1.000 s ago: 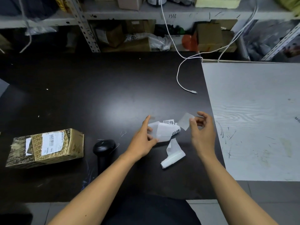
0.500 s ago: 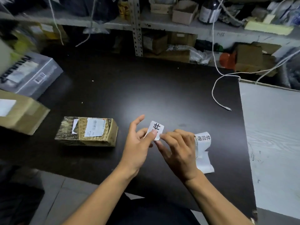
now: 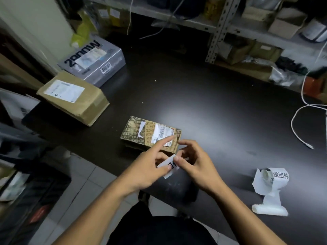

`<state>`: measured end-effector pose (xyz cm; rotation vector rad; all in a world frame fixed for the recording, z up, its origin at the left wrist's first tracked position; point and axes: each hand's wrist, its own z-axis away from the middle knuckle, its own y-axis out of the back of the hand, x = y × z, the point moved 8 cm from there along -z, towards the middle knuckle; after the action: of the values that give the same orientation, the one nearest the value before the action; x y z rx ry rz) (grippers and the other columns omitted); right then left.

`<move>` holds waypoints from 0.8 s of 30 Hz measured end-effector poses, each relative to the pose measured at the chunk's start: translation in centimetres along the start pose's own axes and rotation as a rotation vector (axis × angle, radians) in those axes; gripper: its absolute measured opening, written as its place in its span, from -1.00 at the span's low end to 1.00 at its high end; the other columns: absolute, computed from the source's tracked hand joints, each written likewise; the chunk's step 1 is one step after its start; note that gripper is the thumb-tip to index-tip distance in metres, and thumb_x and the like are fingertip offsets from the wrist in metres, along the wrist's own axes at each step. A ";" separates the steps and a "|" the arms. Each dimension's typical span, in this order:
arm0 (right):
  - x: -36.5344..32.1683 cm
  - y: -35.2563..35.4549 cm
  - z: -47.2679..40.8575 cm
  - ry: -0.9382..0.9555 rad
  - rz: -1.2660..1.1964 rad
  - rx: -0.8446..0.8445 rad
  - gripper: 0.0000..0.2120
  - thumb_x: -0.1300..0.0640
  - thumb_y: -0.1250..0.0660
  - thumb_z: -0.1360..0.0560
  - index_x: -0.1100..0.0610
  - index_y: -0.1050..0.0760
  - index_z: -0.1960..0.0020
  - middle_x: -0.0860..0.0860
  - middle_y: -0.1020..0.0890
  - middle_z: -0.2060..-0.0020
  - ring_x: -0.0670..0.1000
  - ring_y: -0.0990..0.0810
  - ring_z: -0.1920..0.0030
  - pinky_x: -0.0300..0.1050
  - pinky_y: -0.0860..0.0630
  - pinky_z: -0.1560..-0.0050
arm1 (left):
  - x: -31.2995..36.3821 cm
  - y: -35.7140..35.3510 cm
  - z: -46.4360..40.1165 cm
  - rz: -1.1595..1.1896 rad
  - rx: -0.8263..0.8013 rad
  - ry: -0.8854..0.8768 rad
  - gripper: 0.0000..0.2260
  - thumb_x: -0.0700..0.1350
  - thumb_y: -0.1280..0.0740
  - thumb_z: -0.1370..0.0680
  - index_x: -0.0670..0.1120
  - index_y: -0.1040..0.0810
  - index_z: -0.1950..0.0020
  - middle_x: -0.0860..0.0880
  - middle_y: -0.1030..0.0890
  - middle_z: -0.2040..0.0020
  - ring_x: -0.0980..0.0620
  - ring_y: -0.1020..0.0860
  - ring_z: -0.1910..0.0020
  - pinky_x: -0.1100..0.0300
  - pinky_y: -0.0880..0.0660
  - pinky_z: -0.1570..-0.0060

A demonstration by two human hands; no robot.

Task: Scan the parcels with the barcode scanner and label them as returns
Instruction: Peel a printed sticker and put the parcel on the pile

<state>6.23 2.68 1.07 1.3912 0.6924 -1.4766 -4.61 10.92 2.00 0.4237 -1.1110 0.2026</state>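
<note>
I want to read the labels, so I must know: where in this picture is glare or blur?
Head view: a bright glare patch lies on the dark table beyond the small printed parcel; motion blur smears the shelves and left edge; the sticker between the left hand and right hand is partly hidden; the label roll reads sharply.

Place: a parcel stockroom or returns-handling back room.
Shelving: slotted metal racks stood behind, crammed with cardboard cartons and bagged goods.
Work surface: a dark table carried taped, labelled parcels: a brown one, a grey box, a printed one.
Supplies: a sticker roll lay on it.
Floor: pale tiles, clutter alongside.
</note>
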 end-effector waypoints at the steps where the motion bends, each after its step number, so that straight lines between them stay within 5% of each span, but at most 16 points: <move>1: -0.3 -0.9 -0.5 -0.009 -0.019 -0.016 -0.66 0.17 -0.42 -0.52 -0.09 -0.42 -0.22 -0.13 -0.63 0.19 -0.10 -0.60 0.12 -0.17 -0.54 0.00 | -0.3 0.9 0.0 -0.018 -0.021 0.002 -0.32 -0.23 -0.38 -0.56 0.50 -0.19 -0.32 0.11 -0.68 0.10 0.22 -0.59 0.14 0.25 -0.46 -0.02; 4: -0.8 -2.8 -1.6 -0.026 -0.097 0.026 -0.68 0.26 -0.40 -0.52 -0.03 -0.44 -0.18 -0.10 -0.61 0.26 -0.11 -0.57 0.18 -0.22 -0.50 0.08 | -1.7 3.8 -0.3 0.004 -0.011 0.011 -0.30 -0.25 -0.39 -0.54 0.46 -0.20 -0.35 0.12 -0.68 0.06 0.15 -0.62 0.06 0.16 -0.51 -0.12; 8: -0.8 -4.6 -2.9 -0.039 -0.207 0.168 -0.71 0.32 -0.38 -0.52 0.04 -0.47 -0.15 -0.10 -0.59 0.28 -0.14 -0.55 0.19 -0.25 -0.49 0.09 | -3.5 7.4 -1.0 0.142 0.092 -0.001 -0.34 -0.36 -0.41 -0.50 0.26 -0.32 -0.38 0.03 -0.62 0.01 0.17 -0.59 0.18 0.28 -0.53 0.06; 14: -0.4 -6.9 -5.3 -0.118 -0.277 0.289 -0.72 0.34 -0.40 -0.50 0.09 -0.47 -0.13 -0.03 -0.59 0.24 -0.10 -0.57 0.17 -0.24 -0.52 0.09 | -5.6 11.4 -2.5 0.316 0.138 0.019 -0.47 -0.40 -0.40 -0.49 0.11 -0.44 -0.29 0.03 -0.68 0.19 0.12 -0.64 0.12 0.28 -0.53 0.00; 20: 1.1 -8.5 -8.5 -0.270 -0.149 0.388 -0.76 0.19 -0.45 -0.50 -0.03 -0.44 -0.04 -0.06 -0.58 0.34 -0.04 -0.56 0.28 -0.05 -0.52 0.13 | -7.2 14.0 -5.2 0.097 0.229 0.062 -0.54 -0.27 -0.44 -0.50 0.20 -0.45 -0.23 0.00 -0.68 0.08 0.03 -0.67 0.10 0.12 -0.58 -0.03; 24: 1.9 -8.6 -10.0 -0.348 -0.027 0.411 -0.79 0.04 -0.44 -0.50 -0.06 -0.42 -0.04 -0.03 -0.56 0.35 -0.11 -0.51 0.37 -0.16 -0.45 0.24 | -7.8 14.5 -7.0 -0.013 0.158 0.065 -0.55 -0.18 -0.46 -0.51 0.25 -0.44 -0.26 0.01 -0.68 0.08 0.08 -0.66 0.12 0.14 -0.57 -0.03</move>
<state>2.84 14.31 -4.42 1.3719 0.1929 -1.8966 -7.52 27.43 -4.35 0.5612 -1.0322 0.2922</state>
